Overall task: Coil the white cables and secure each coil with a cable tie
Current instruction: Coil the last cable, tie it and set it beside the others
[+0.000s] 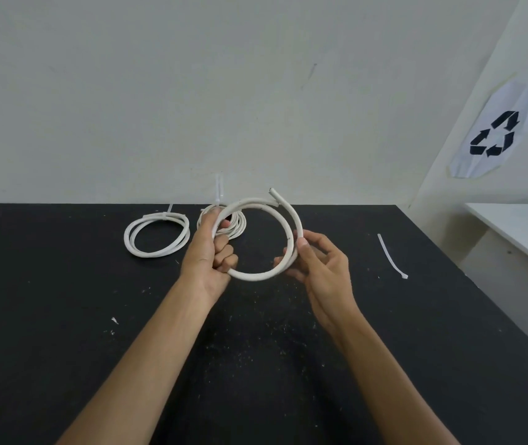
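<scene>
Head view: we held a white cable (258, 239) looped above the black table (63, 284) — left hand (211, 252) gripping one side, right hand (317, 264) pinching the other. Two tied coils (156, 234) lay behind; a loose cable tie (391, 256) lay right.

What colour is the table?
Black, with little pale specks on it. The head view shows the table best.

The white cable (258, 239) looks matt and rubbery, the black table (63, 300) matt, speckled with crumbs.
</scene>
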Demonstrator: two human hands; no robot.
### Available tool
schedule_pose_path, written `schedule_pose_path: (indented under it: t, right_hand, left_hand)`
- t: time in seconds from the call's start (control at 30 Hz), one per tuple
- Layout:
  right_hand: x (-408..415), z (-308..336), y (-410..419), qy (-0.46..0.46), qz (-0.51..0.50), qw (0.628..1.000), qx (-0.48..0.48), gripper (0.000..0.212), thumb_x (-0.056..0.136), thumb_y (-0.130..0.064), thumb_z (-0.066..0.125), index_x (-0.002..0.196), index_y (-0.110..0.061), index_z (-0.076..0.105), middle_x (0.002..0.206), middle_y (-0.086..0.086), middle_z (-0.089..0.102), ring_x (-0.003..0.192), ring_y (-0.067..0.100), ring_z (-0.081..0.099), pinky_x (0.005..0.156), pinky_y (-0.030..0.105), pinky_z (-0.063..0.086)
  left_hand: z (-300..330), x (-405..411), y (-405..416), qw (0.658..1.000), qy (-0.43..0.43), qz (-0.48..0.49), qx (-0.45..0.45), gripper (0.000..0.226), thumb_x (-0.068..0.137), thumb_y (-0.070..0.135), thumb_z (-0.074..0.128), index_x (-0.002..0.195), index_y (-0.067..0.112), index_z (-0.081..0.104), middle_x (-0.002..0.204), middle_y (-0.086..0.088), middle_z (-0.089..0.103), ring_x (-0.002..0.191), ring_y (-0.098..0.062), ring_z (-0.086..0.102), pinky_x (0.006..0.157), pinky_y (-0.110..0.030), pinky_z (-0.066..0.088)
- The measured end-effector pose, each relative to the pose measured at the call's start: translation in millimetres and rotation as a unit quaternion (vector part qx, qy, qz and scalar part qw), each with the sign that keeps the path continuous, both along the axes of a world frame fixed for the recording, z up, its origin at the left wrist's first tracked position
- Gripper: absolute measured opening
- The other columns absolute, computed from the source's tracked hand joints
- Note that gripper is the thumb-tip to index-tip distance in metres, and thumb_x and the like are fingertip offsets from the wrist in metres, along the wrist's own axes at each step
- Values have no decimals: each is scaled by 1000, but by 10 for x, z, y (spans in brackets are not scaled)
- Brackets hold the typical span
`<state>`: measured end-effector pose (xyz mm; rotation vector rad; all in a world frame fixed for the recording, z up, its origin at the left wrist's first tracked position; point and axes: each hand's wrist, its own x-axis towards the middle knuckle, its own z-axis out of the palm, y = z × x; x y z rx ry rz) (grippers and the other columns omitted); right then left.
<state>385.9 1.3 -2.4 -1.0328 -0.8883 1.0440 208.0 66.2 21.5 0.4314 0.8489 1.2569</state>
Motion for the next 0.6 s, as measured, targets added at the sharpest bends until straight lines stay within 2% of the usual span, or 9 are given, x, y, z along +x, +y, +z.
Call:
schedule_pose_path:
  t: [0.07,0.2,0.3,0.37,0.5,0.6]
  right_hand:
    - [-29,8,27,-6,-53,998,19,16,109,-11,60,120,-2,68,96,27,76,84,43,79,75,43,67]
    - [-83,47,35,-20,-94,995,17,14,109,-11,61,118,-3,68,92,25,76,77,41,79,70,41,67]
    - [-18,109,34,-55,-63,996,-4,16,108,-12,63,119,-4,72,87,19,77,73,38,79,69,42,67]
    - [36,158,36,-100,-25,995,-1,19,108,-13,63,123,-6,74,87,17,78,74,39,79,72,46,68]
    - [66,221,60,-203,5,979,-13,25,110,-9,58,128,-9,76,86,13,78,75,32,80,75,44,68]
    - [78,223,102,-249,23,967,-44,31,112,-8,50,106,-5,80,79,15,76,73,36,78,78,53,67]
  left_hand:
    - [3,27,-18,1000,-23,5,-2,35,102,42,66,77,19,59,46,9,21,34,-7,15,33,-19,13]
    - [7,69,-49,999,-46,8,6,34,102,41,66,76,20,57,47,9,20,34,-7,15,33,-19,14]
    - [-16,47,-54,1000,-6,-15,5,35,100,39,67,73,21,55,48,8,20,35,-6,14,33,-20,13]
    - [-62,30,-47,999,26,-25,3,34,101,38,66,74,21,54,48,8,19,35,-6,13,33,-20,13]
    - [-144,42,-54,998,65,-14,1,33,101,37,65,75,20,52,49,7,18,36,-6,13,33,-20,13]
    - [-157,51,-70,992,123,9,27,33,101,34,67,76,18,54,50,6,20,37,-7,15,34,-20,14]
